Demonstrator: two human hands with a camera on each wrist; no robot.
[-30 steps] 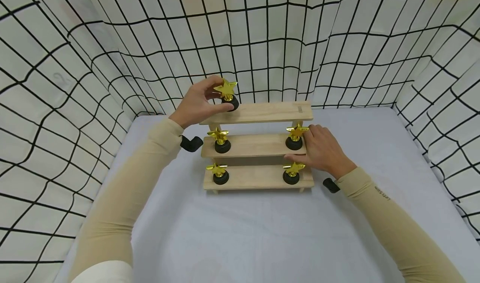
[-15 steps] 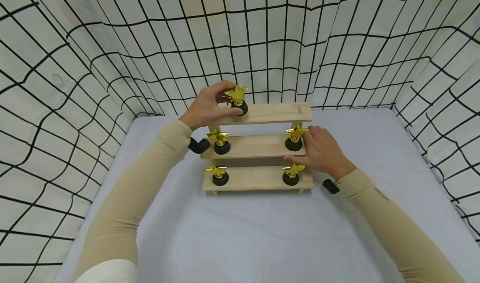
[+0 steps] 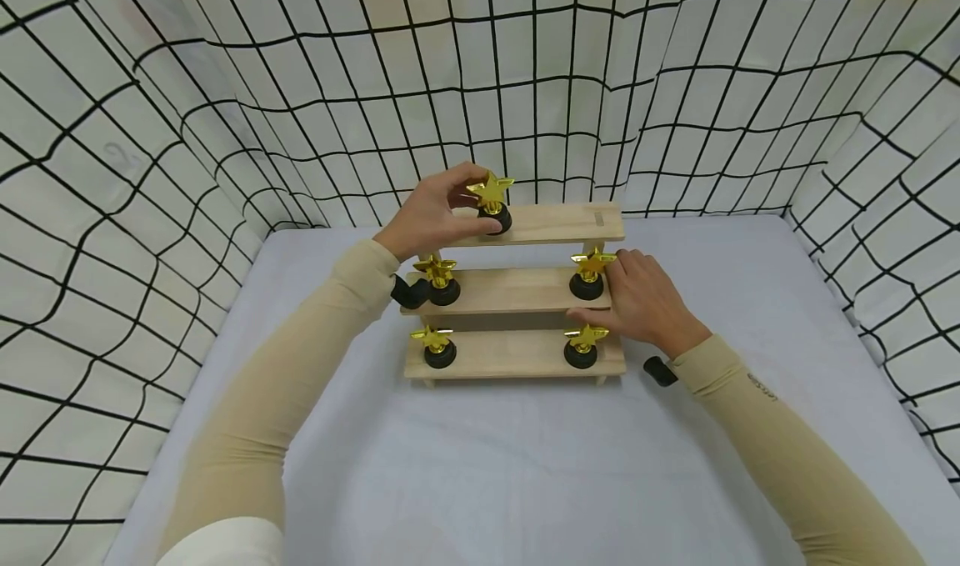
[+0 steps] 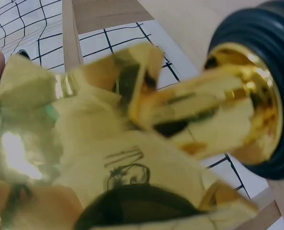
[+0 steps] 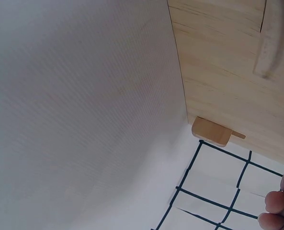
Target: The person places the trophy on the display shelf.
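Observation:
My left hand (image 3: 431,212) pinches a small gold star trophy (image 3: 491,191) by its round black base, thumb in front. The trophy stands upright over the left half of the top board (image 3: 562,224) of a three-tier wooden display shelf (image 3: 517,291). Close up in the left wrist view, the gold star (image 4: 60,120) and black base (image 4: 261,91) fill much of the frame. My right hand (image 3: 648,303) grips the shelf's right side at the middle tier, thumb along the front. Its fingertips (image 5: 276,206) show at the right wrist view's edge.
Two more star trophies, a left one (image 3: 442,289) and a right one (image 3: 587,284), stand on the middle tier. The bottom tier bears another pair, left (image 3: 438,353) and right (image 3: 581,353). A white-covered table (image 3: 510,466) lies below; black-grid white walls (image 3: 555,107) surround it.
My left hand has moved right along the top tier with the trophy, from near its left end toward the middle. My right hand has stayed at the shelf's side.

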